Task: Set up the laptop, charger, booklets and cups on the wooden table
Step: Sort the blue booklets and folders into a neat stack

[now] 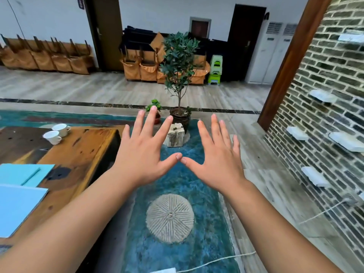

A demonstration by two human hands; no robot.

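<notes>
Two white cups (57, 133) stand side by side at the far end of the wooden table (78, 152); two blue booklets (21, 190) lie nearer, at its left. No legible writing. Left hand (141, 154) and right hand (218, 160) are held out beyond the table edge, fingers spread, thumb tips touching, holding nothing. Below them: blue floor, round stone disc (170, 217). Beyond: potted tree (179, 75); brick wall (325, 95) at right.

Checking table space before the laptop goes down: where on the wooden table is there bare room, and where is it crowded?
Bare wood runs between the two white cups at the far end and the blue booklets at the near left, out to the table's right edge. The near left corner is crowded with booklets. Both hands, left and right, hover open beyond that edge, holding nothing.
</notes>
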